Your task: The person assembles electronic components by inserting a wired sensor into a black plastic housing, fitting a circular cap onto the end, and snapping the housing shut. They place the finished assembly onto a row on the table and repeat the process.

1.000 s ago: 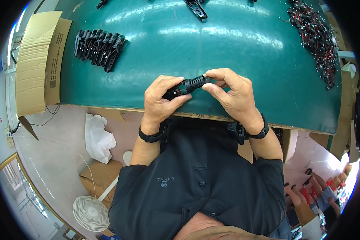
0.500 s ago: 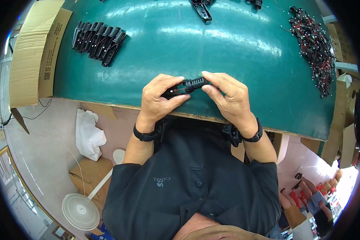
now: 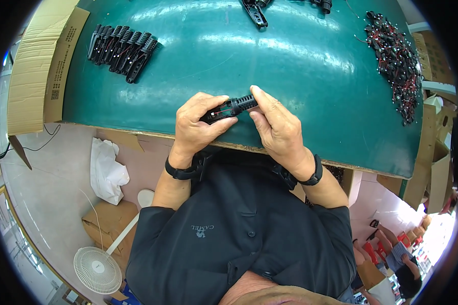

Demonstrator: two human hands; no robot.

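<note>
Just above the table's front edge I hold a black plastic handle housing (image 3: pixel 232 108) with a ribbed sleeve at its right end. A red wire and a small white piece show inside its open middle. My left hand (image 3: pixel 198 121) grips the left end of the body between thumb and fingers. At the tip of the ribbed sleeve, my right hand (image 3: pixel 279 123) has its thumb below and index finger above, pinching around it. The fingers hide both ends of the housing. A row of similar black housings (image 3: pixel 121 52) lies at the far left of the green table (image 3: pixel 198 66).
At the right is a heap of small black parts with red wires (image 3: pixel 397 66). More black housings (image 3: pixel 255 14) lie at the far edge. A cardboard box (image 3: pixel 35 71) stands at the left. On the floor are a white fan (image 3: pixel 97 269) and a white bag (image 3: pixel 107 173).
My right hand has shifted slightly left and turned at the sleeve's tip. The housing tilts a bit more, its ribbed end higher. The whole view has drifted slightly.
</note>
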